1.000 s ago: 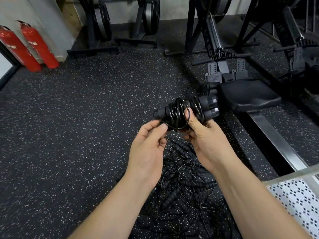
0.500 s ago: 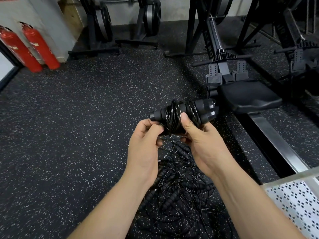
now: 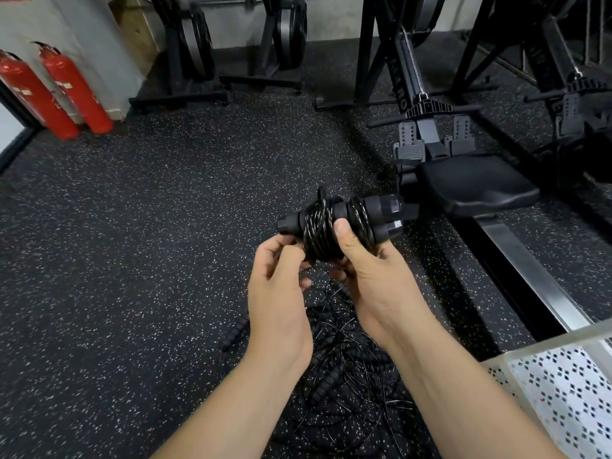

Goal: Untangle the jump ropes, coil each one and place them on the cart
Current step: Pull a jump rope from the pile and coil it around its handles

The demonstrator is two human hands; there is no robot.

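A black jump rope (image 3: 334, 218), its thin cord wound tightly round its two handles, is held in front of me. My right hand (image 3: 371, 276) grips the bundle from below, thumb pressed on the coils. My left hand (image 3: 281, 283) has its fingers curled at the bundle's left underside, pinching the cord's end there. On the floor under my wrists lies a tangled heap of more black jump ropes (image 3: 341, 382) with ribbed handles. The corner of the perforated white cart (image 3: 563, 392) shows at the lower right.
A rowing machine with a black seat (image 3: 477, 185) and a metal rail (image 3: 530, 279) runs along the right. Two red fire extinguishers (image 3: 56, 94) stand at the far left wall. Black equipment stands (image 3: 188, 54) line the back. The speckled rubber floor (image 3: 132, 243) spreads to the left.
My left hand's fingers have curled further in under the bundle's left side. The wound rope has stayed in my right hand, shifting only slightly.
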